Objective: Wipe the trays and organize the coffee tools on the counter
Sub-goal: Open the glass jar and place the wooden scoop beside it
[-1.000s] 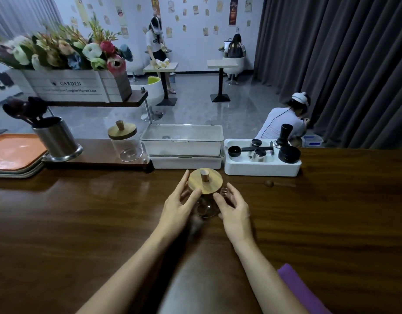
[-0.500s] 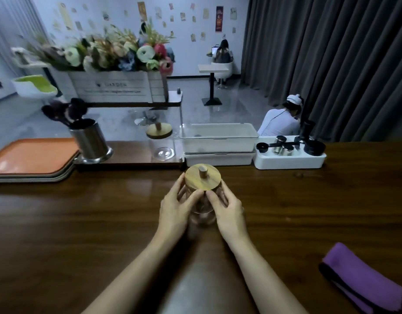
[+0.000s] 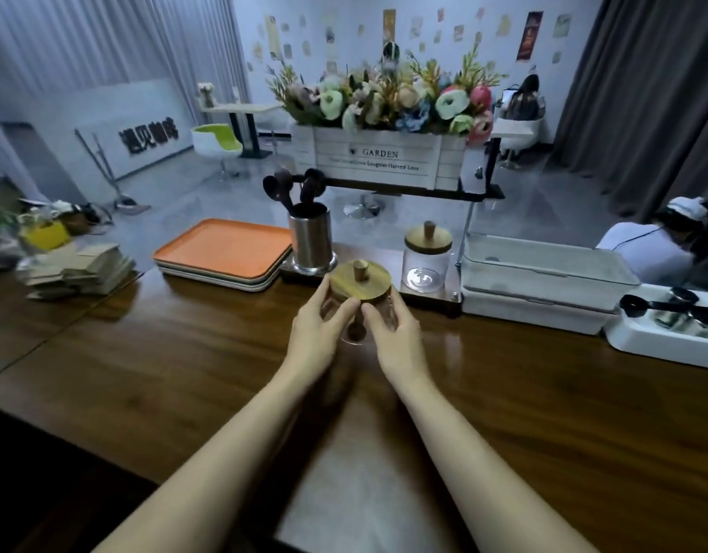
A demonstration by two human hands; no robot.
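Note:
A clear glass jar with a round wooden lid [image 3: 360,280] is held between both hands over the brown counter [image 3: 144,361]. My left hand [image 3: 318,328] grips its left side and my right hand [image 3: 392,333] grips its right side. A second lidded glass jar [image 3: 427,257] stands just behind on a low wooden stand. A stack of orange trays [image 3: 220,249] lies at the back left. A steel cup with dark spoons [image 3: 310,237] stands between the trays and the jars. A white tray with coffee tools [image 3: 663,333] sits at the right edge.
A white lidded bin [image 3: 539,281] stands right of the second jar. A white flower box marked GARDEN [image 3: 384,157] sits on a shelf above. Brown paper items [image 3: 81,269] are stacked at the far left. People are in the room beyond the counter.
Both hands closed round the jar and carried it left toward the wooden stand. The view swung left; the purple cloth has left the frame.

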